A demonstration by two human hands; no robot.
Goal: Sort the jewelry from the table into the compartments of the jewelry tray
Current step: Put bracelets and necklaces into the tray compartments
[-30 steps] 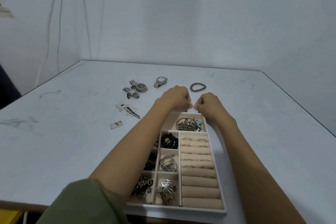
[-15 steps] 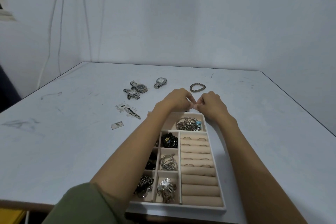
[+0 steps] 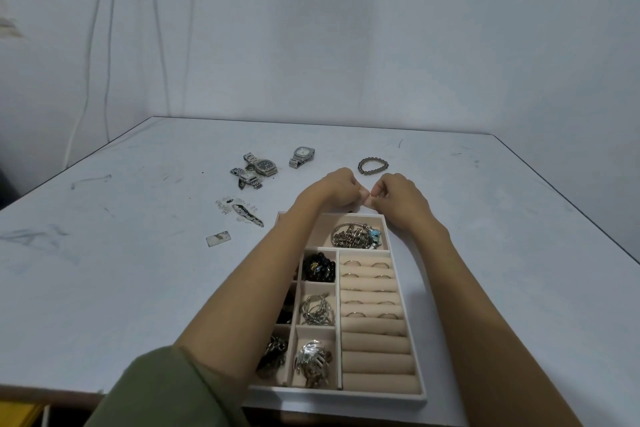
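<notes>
A beige jewelry tray (image 3: 421, 362) with a white rim lies at the table's near edge. Its compartments hold a silver chain bracelet (image 3: 356, 236), black beads (image 3: 318, 267), silver hoops (image 3: 317, 310) and a silver brooch (image 3: 311, 360). Several rings sit in the ring rolls (image 3: 372, 288). Just past the tray's far edge, my left hand (image 3: 334, 189) and my right hand (image 3: 398, 199) meet fingertip to fingertip, both pinching a small metal piece (image 3: 370, 202), too small to identify. My left forearm hides the tray's left column.
Loose on the white table lie three watches (image 3: 263, 166) (image 3: 302, 156) (image 3: 247, 178), a bead bracelet (image 3: 373, 165) beyond my hands, a scatter of small pieces (image 3: 242, 213) and a small rectangular plate (image 3: 218, 238). The wall is close behind.
Both hands stay at the tray's far edge. Their fingertips have drawn closer together around the small piece.
</notes>
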